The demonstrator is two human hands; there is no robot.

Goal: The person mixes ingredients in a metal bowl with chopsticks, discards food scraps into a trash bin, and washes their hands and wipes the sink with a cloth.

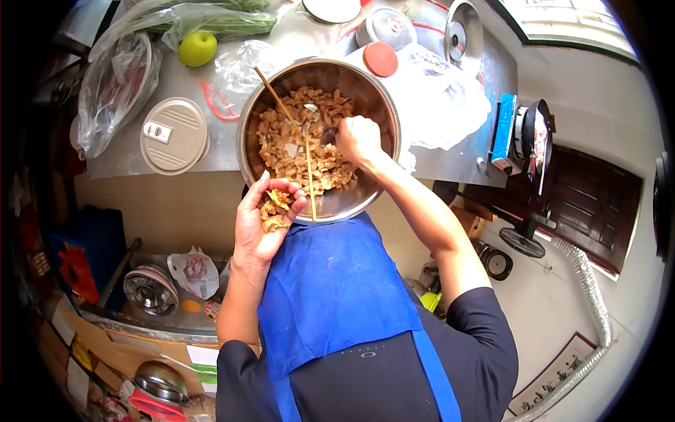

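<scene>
A large steel bowl (389, 105) stands at the near edge of the metal table, holding many small brown, crumbly food pieces (281, 144). Two wooden chopsticks (309, 172) lie apart in it, one leaning on the far left rim, the other reaching the near rim. My left hand (256, 228) is cupped palm up beside the near left rim, its fingers curled round several yellow-brown food pieces (275, 207). Inside the bowl, on the right, my right hand (357, 141) is closed in a fist. A small dark shape shows by its knuckles; what it grips is hidden.
Left of the bowl sit a beige lidded container (174, 137), a green apple (197, 48) and bagged vegetables (211, 24). Behind it are a red-capped jar (380, 59) and white plastic bags (446, 98). A pan (540, 137) rests on a blue portable stove (505, 130) at right.
</scene>
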